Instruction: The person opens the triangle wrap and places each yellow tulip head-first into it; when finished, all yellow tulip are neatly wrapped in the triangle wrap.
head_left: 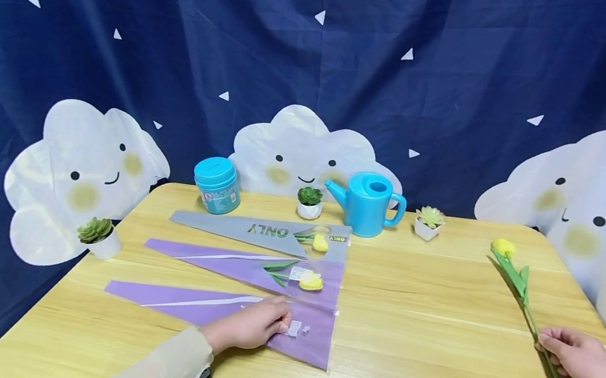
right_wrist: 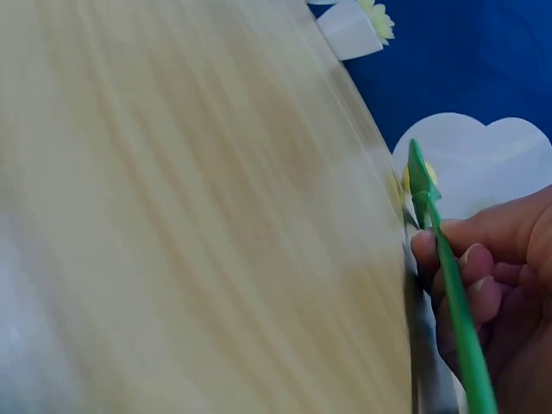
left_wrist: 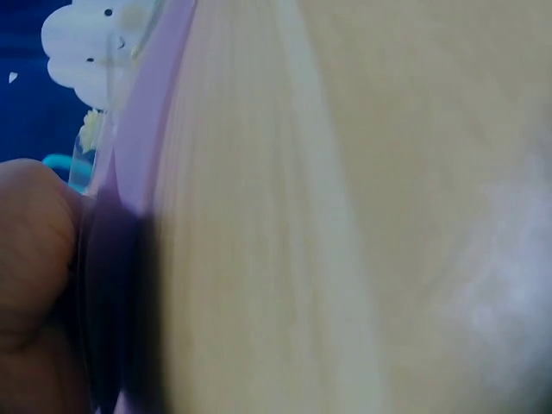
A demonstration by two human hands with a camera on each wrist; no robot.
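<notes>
At the right of the table, my right hand (head_left: 575,360) pinches the green stem of a yellow tulip (head_left: 519,281) between thumb and fingers. The flower head points away from me, and the stem (right_wrist: 461,323) crosses the palm in the right wrist view. My left hand (head_left: 255,324) is on the nearest purple flower sleeve (head_left: 310,345), fingers curled at its film; the fingertips are partly hidden. The left wrist view shows purple film (left_wrist: 151,129) beside this hand. Behind lie a second purple sleeve (head_left: 228,264) and a grey sleeve (head_left: 217,223), each with a yellow tulip in its wide end.
Along the back stand a blue tub (head_left: 217,185), a small potted succulent (head_left: 309,203), a blue watering can (head_left: 367,204) and a pale succulent (head_left: 428,223). Another potted succulent (head_left: 100,238) is at the left edge. A dark blue cloud-patterned curtain (head_left: 321,56) hangs behind the wooden table (head_left: 425,309).
</notes>
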